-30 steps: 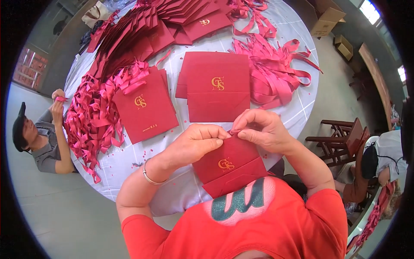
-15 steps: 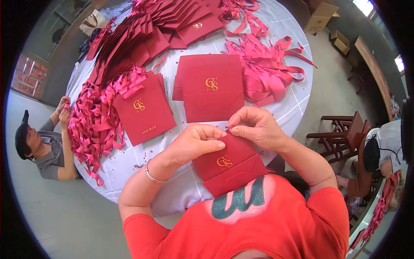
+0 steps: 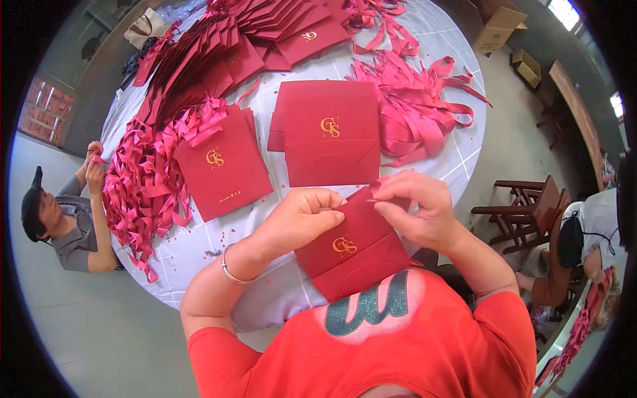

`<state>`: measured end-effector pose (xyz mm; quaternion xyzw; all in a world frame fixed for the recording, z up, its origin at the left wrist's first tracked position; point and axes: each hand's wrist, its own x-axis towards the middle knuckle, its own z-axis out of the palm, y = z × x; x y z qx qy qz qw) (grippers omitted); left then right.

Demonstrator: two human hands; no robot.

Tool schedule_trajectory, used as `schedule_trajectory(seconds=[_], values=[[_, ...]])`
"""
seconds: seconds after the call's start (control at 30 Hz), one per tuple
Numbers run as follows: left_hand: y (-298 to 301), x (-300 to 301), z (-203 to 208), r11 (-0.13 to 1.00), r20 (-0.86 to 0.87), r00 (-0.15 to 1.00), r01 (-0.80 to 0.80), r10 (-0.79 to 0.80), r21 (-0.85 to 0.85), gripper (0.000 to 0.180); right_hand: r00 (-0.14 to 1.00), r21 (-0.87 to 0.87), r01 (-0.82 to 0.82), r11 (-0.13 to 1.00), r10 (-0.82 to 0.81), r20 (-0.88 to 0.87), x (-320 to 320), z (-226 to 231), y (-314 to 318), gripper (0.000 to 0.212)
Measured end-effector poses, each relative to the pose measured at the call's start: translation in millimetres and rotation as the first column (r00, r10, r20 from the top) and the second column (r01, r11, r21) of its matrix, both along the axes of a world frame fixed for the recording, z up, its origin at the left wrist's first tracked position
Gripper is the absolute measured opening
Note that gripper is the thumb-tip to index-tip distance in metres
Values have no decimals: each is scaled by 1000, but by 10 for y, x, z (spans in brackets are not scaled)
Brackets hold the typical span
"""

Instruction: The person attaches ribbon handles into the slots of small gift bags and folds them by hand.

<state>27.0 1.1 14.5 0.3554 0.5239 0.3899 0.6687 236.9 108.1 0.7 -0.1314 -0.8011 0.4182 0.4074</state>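
Note:
A dark red paper gift bag (image 3: 365, 251) with a gold emblem leans flat against my front at the table's near edge. My left hand (image 3: 306, 213) is closed in a pinch on the bag's upper left edge. At its upper right, my right hand (image 3: 419, 211) pinches a pink ribbon (image 3: 379, 185) between thumb and fingers, with a thin end poking out to the left. The bag's holes are hidden by my fingers.
Red bags lie flat in a middle stack (image 3: 330, 158), a left stack (image 3: 232, 182) and a big far pile (image 3: 199, 66). Pink ribbons heap at left (image 3: 142, 182) and right (image 3: 418, 119). A person (image 3: 73, 225) handles ribbon at far left. A wooden stool (image 3: 527, 205) stands right.
My right hand has moved right, away from my left thumb, drawing the ribbon with it. My left hand keeps its pinch on the bag.

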Motion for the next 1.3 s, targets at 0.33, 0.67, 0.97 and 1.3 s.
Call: schedule_trajectory(seconds=[0.33, 0.67, 0.97, 1.3], values=[[-28, 23, -2, 998, -121, 992, 23, -16, 59, 20, 999, 226, -32, 974, 27, 24, -72, -26, -145, 17], [-52, 109, 103, 994, -113, 993, -15, 28, 112, 16, 993, 302, 23, 953, -58, 107, -119, 35, -205, 17], [-69, 99, 29, 979, -242, 970, 42, 7, 200, 15, 872, 558, -1, 830, -273, 407, -172, 156, -386, 13], [-116, 120, 14, 943, -409, 912, 131, 6, 306, 16, 891, 160, -24, 987, -52, 451, -201, 295, -131, 13]])
